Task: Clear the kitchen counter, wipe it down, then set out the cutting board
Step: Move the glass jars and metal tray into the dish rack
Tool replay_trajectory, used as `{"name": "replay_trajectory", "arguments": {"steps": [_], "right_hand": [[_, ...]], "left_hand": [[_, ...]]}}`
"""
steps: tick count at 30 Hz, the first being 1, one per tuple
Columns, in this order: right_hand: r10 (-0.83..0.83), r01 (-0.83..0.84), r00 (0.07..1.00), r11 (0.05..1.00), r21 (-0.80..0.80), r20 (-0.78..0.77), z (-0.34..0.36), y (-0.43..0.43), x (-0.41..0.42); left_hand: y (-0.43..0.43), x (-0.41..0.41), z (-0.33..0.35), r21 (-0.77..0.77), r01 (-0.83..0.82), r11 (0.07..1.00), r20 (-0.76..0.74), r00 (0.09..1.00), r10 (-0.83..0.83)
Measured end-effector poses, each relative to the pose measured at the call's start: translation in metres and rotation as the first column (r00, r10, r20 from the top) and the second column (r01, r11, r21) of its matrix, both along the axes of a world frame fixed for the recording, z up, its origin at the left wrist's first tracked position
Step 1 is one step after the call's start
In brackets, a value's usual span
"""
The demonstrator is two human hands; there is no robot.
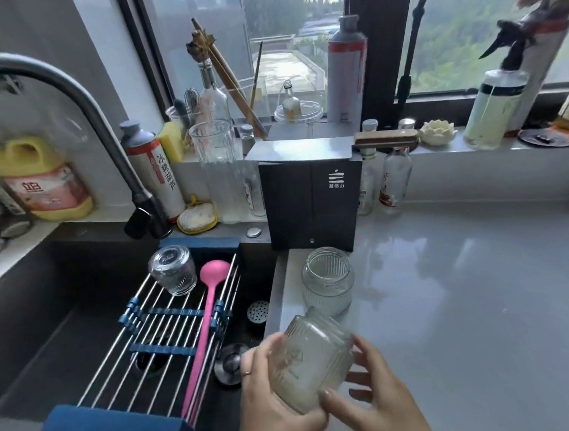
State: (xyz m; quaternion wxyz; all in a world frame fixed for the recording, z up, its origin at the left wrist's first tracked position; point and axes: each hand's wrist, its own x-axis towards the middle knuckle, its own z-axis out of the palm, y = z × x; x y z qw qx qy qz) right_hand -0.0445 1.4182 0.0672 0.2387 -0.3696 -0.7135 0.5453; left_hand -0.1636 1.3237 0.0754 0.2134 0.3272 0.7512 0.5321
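Observation:
A ribbed glass jar [309, 359] is tilted on its side above the counter's left edge, near the sink. My left hand [272, 402] grips it from the left and below. My right hand [378, 399] touches its base from the right, fingers spread around it. A second ribbed glass jar [328, 280] stands upright and open on the white counter [473, 302] just behind. A third jar [173, 275] lies upside down on the roll-up drying rack [151, 357] over the dark sink, beside a pink ladle [205, 325]. No cutting board or cloth is visible.
A black box-shaped appliance [313, 202] stands at the counter's back. Bottles, a tall glass [217, 173], a spray bottle [493, 104] and cans crowd the window sill. A grey faucet [96, 128] arches over the sink; a yellow detergent jug [42, 178] sits far left.

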Motion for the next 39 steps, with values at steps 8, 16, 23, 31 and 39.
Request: {"name": "replay_trajectory", "arguments": {"steps": [8,16,23,31,39], "right_hand": [[0.016,-0.117,0.973,0.891,0.438,0.229,-0.015,-0.013,-0.028],[-0.182,-0.010,0.963,0.710,0.704,0.197,-0.035,-0.012,-0.080],[-0.257,0.015,0.947,0.639,0.769,0.194,-0.051,-0.009,-0.089],[-0.323,0.063,0.931,0.599,0.798,0.168,-0.056,-0.007,-0.094],[-0.308,0.063,0.936,0.627,0.776,0.172,-0.052,-0.007,-0.093]], "left_hand": [[-0.037,-0.097,0.042,0.006,-0.414,0.910,-0.368,0.846,0.387],[-0.048,-0.194,0.020,-0.137,-0.565,0.814,-0.465,0.762,0.450],[-0.022,-0.238,-0.016,-0.176,-0.546,0.819,-0.416,0.795,0.441],[-0.003,-0.265,-0.044,-0.208,-0.526,0.825,-0.395,0.817,0.421],[-0.001,-0.263,-0.046,-0.271,-0.477,0.836,-0.336,0.861,0.383]]}}
